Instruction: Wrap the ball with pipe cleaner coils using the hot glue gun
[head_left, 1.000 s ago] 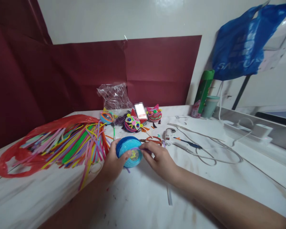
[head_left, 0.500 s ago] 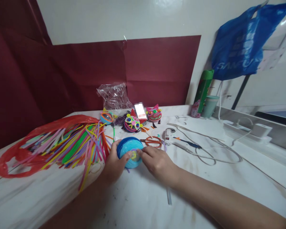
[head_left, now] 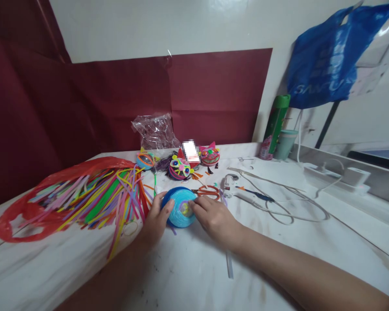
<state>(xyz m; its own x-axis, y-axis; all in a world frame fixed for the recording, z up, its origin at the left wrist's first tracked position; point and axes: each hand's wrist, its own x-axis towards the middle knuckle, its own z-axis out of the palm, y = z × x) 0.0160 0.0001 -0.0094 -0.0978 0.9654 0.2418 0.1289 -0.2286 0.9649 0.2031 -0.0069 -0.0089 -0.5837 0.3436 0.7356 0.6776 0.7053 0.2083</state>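
Observation:
A round blue ball wound from coloured strips (head_left: pixel 178 210) rests on the white marbled table (head_left: pixel 188 268), with a yellowish spot at its centre. My left hand (head_left: pixel 155 220) cups its left side, thumb on the top edge. My right hand (head_left: pixel 214 218) holds its right side, fingertips pressed at the centre where a thin purple strip lies. Orange-handled scissors (head_left: pixel 209 191) lie just behind the ball.
A red plastic bag with many coloured strips (head_left: pixel 84 194) spreads at the left. Several finished decorated balls (head_left: pixel 180 167) and a clear bag (head_left: pixel 155 129) sit at the back. A white glue gun (head_left: pixel 228 182), cables, a power strip (head_left: pixel 343 177), a green can and a cup stand at the right.
My hands have turned the ball so its centre faces more toward me, and my right fingertips have moved from its upper edge onto the centre.

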